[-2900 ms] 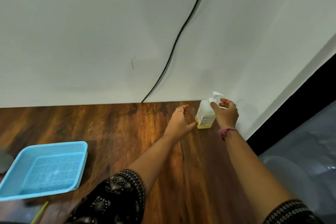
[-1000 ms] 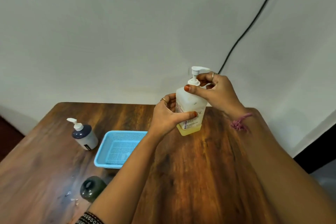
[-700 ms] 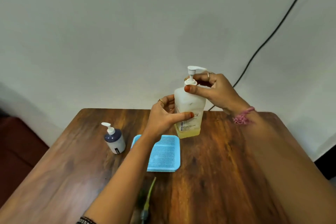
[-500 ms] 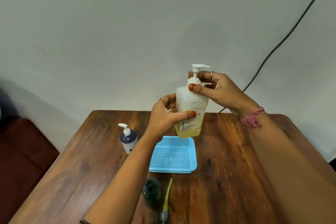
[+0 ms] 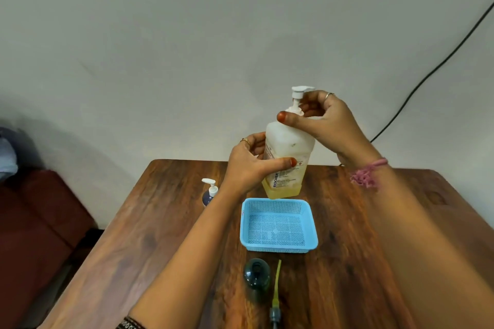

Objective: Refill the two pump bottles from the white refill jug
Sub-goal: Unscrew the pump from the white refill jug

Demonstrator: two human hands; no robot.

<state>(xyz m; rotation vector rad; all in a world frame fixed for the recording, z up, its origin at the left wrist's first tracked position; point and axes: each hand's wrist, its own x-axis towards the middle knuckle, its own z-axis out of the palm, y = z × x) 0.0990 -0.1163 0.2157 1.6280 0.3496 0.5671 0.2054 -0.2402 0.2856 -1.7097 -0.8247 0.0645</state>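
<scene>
Unscrewing the pump from the big bottle, by the look of it.
Her left hand [image 5: 247,165] is wrapping its grip round the pump bottle [image 5: 287,159] above the blue tray [image 5: 278,224], steadying it, while her right hand [image 5: 324,120] is pinching the collar, probably twisting it off; the smaller pump bottle [image 5: 209,193] is waiting on the desk [image 5: 374,235].

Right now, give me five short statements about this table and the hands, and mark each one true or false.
1. The left hand grips the big pump bottle by its body. True.
2. The right hand rests flat on the table. False: its fingers pinch the pump collar.
3. The blue basket holds the small pump bottle. False: that bottle stands to the basket's left.
4. The big bottle is full. False: yellow liquid only near its bottom.
5. A dark bottle stands nearer than the basket. True.
</scene>
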